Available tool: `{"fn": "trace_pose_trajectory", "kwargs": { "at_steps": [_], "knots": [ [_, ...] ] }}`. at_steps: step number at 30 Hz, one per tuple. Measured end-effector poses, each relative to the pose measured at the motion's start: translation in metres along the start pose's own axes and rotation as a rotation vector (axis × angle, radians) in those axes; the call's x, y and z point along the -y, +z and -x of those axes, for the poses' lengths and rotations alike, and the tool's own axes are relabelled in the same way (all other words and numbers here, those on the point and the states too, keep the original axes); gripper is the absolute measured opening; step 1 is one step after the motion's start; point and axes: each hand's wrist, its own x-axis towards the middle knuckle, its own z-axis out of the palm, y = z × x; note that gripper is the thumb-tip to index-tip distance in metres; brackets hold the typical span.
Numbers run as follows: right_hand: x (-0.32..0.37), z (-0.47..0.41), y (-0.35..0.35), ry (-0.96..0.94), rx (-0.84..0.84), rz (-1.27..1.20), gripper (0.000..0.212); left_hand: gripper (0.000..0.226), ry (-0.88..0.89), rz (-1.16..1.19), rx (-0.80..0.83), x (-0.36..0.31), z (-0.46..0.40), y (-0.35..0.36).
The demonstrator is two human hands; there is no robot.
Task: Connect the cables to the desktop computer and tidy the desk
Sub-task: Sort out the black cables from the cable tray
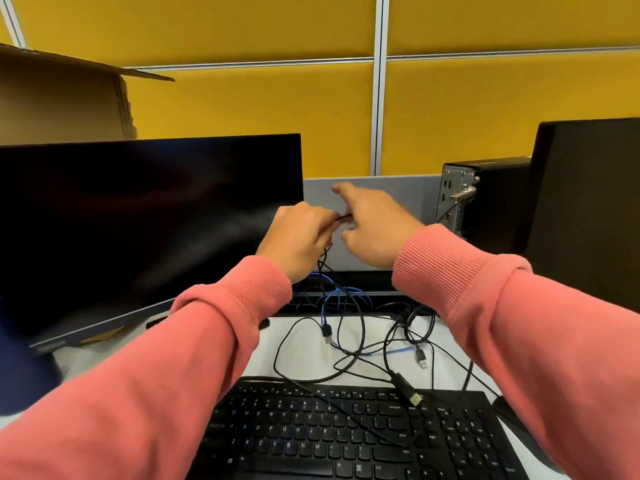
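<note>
While your arms reach forward in pink sleeves (194, 344), a cardboard box (62, 98) sits far left against the yellow partition (242, 109), and below it the dark monitor (145, 216) fills the left half of the desk. Just past the monitor's right edge, your left hand (298, 237) has its fingers curled inward, pinching a thin black cable (341, 218) near its end; the cable drops from that grip toward the desk. Your right hand (374, 230) is immediately beside it, the two nearly touching: its index finger is stretched out toward the grey panel (408, 195), while the other fingers bend loosely toward the same cable end. Motion blur hides whether those fingers actually grip it, so you cannot tell. Beneath both hands a tangle of cables lies on the white desk (304, 344): a blue cable (329, 303) loops at the back, its plug resting just below, and black leads spread toward the keyboard (346, 434), one ending in a USB plug (414, 396) that rests on the keyboard's top edge and another USB plug (421, 358) lying just behind it. Further right stands the desktop computer (485, 206), upright, its port side facing your hands, well apart from the held cable. At far right is a second dark screen (588, 209).
</note>
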Motion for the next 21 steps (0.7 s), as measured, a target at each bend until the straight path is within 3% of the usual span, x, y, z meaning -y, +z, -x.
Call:
{"fn": "trace_pose_trajectory", "kwargs": {
  "at_steps": [2,5,9,14,21],
  "knots": [
    [-0.004,0.0,0.007,0.061,0.029,-0.087,0.049,0.025,-0.058,-0.017,-0.061,0.001,0.002,-0.001],
    [-0.01,0.0,0.003,0.081,-0.096,-0.197,0.019,0.022,-0.117,-0.032,-0.048,0.002,0.01,0.001],
    [-0.01,-0.004,-0.014,0.077,-0.28,-0.439,0.021,0.021,-0.215,0.039,0.036,0.009,0.022,0.02],
    [-0.012,-0.017,-0.04,0.054,-0.661,-0.686,0.022,0.025,-0.421,0.172,0.162,0.025,0.041,0.039],
    [-0.035,-0.021,-0.03,0.089,-0.71,-0.65,0.025,0.031,-0.481,0.662,0.046,0.034,0.041,0.02]
  ]
}}
